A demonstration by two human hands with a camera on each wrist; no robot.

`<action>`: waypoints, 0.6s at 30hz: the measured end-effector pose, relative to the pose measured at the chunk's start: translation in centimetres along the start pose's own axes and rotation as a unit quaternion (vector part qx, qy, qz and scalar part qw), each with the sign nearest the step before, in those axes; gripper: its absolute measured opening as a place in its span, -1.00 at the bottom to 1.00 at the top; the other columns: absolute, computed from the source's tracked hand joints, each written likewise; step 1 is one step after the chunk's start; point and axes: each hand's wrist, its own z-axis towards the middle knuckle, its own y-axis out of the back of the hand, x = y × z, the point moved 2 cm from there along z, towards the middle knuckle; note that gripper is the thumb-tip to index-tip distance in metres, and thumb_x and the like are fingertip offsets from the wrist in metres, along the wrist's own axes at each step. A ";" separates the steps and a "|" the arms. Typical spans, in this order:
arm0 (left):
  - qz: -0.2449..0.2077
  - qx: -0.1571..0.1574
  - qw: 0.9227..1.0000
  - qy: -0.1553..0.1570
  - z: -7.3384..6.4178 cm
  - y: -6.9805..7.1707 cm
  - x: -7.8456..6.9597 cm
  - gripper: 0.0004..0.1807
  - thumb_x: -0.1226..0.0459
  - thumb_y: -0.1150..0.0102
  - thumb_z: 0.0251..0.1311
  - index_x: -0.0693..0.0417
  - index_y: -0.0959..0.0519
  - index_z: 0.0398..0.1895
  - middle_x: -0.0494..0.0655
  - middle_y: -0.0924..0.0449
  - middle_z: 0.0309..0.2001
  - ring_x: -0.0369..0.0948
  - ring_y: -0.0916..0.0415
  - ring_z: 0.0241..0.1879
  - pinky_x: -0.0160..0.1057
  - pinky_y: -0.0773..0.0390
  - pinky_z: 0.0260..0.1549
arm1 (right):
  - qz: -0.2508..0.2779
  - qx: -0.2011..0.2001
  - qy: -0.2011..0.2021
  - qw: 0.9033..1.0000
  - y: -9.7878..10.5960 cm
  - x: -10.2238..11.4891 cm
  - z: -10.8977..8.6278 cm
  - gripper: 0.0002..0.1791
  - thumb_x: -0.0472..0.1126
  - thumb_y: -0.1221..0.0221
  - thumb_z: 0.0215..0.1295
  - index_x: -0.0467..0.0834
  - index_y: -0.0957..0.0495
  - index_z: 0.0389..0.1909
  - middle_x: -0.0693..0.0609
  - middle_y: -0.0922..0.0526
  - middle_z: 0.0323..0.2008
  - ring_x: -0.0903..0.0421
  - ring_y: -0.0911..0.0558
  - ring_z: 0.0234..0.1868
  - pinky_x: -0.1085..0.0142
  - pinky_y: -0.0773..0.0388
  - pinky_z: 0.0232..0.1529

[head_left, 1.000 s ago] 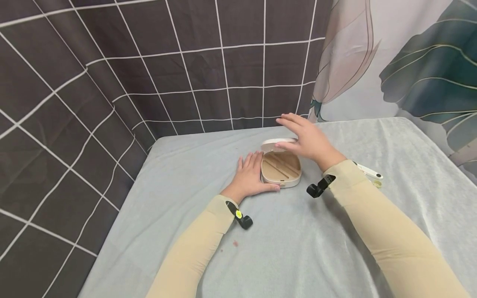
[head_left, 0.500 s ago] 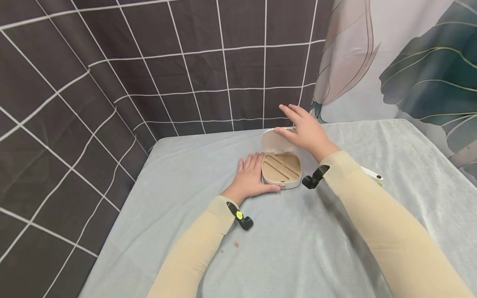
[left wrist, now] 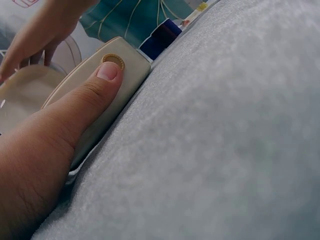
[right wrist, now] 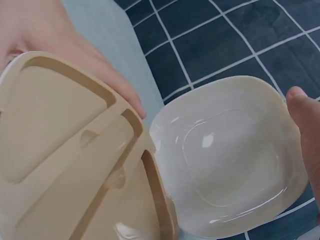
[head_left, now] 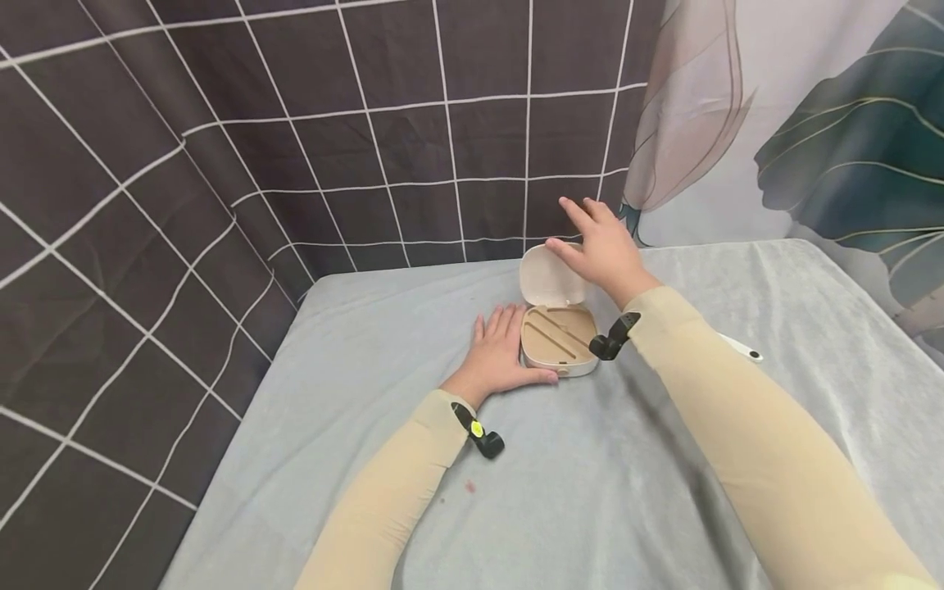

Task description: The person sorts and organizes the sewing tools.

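A small white rounded case [head_left: 578, 369] stands on the cloth with its lid [head_left: 549, 277] tilted up at the back. Its beige inside [right wrist: 65, 125] is split into compartments by slanted dividers and holds nothing. My left hand [head_left: 496, 356] lies against the case's left side with fingers straight. In the left wrist view, the left thumb [left wrist: 92, 97] rests at the round gold button [left wrist: 113, 61] on the front. My right hand [head_left: 608, 254] is at the lid's upper right edge, its fingers extended and spread, the thumb [right wrist: 302, 120] right at the rim.
A light grey cloth [head_left: 575, 475] covers the table. To the right, a white handle [head_left: 745, 348] with a dark end pokes out from behind the right forearm. A dark gridded curtain [head_left: 413, 147] hangs behind, and a leaf-patterned curtain [head_left: 848, 147] on the right.
The lid has swung from low over the case to tilted up at the back. My right hand has risen and moved back with it, while the left hand stayed at the case.
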 end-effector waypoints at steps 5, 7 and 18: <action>0.001 0.001 1.000 0.000 0.0 -0.1 -0.1 0.46 -0.64 -0.08 -0.20 0.01 0.13 0.64 0.06 0.06 0.60 0.01 0.22 0.60 0.24 0.23 0.50 | -0.009 0.009 -0.032 0.999 -0.2 -0.6 0.7 -0.10 0.30 -0.07 0.42 0.03 0.00 0.63 -0.36 -0.03 0.54 -0.32 -0.01 0.56 -0.24 0.00 0.49; 0.003 0.005 1.000 0.002 0.0 -0.1 -0.1 0.46 -0.64 -0.09 -0.19 0.00 0.15 0.65 0.05 0.08 0.61 0.01 0.24 0.60 0.24 0.24 0.51 | -0.004 0.019 -0.044 0.999 -0.3 -0.8 0.9 -0.08 0.33 -0.05 0.42 0.04 0.04 0.63 -0.37 -0.01 0.55 -0.32 0.01 0.56 -0.25 0.01 0.49; 0.004 0.009 1.000 0.006 0.1 -0.2 0.1 0.47 -0.65 -0.08 -0.19 -0.02 0.18 0.65 0.04 0.10 0.62 0.01 0.26 0.60 0.24 0.26 0.51 | 0.021 0.021 -0.060 0.998 -0.7 -0.6 0.8 -0.09 0.34 -0.03 0.42 0.06 0.05 0.64 -0.36 0.01 0.56 -0.32 0.00 0.56 -0.26 0.00 0.49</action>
